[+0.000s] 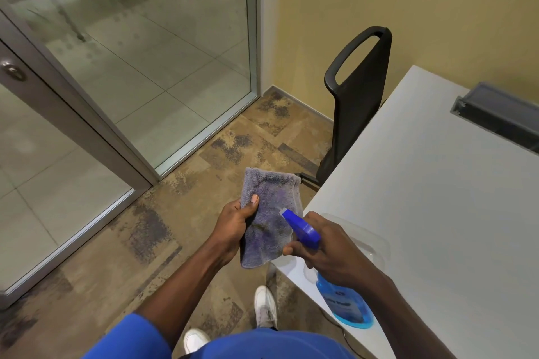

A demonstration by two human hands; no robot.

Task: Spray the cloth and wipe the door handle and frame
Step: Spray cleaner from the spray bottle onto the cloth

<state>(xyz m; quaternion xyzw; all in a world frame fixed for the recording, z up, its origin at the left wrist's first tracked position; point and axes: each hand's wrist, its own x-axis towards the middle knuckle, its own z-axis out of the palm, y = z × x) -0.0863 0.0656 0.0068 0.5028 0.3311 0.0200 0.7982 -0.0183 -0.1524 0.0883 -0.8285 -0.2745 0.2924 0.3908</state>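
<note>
Cloth, frame centre, sits in our left grip; our right grip clasps the spray bottle, nozzle touching it.

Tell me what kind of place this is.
Probably an office or meeting room: a white desk with a grey cable-tray flap, a black office chair pushed against it, patterned brown carpet tiles, and a glass partition with an aluminium-framed door.

door handle cut by left edge | spray bottle neck hidden by right hand
</note>
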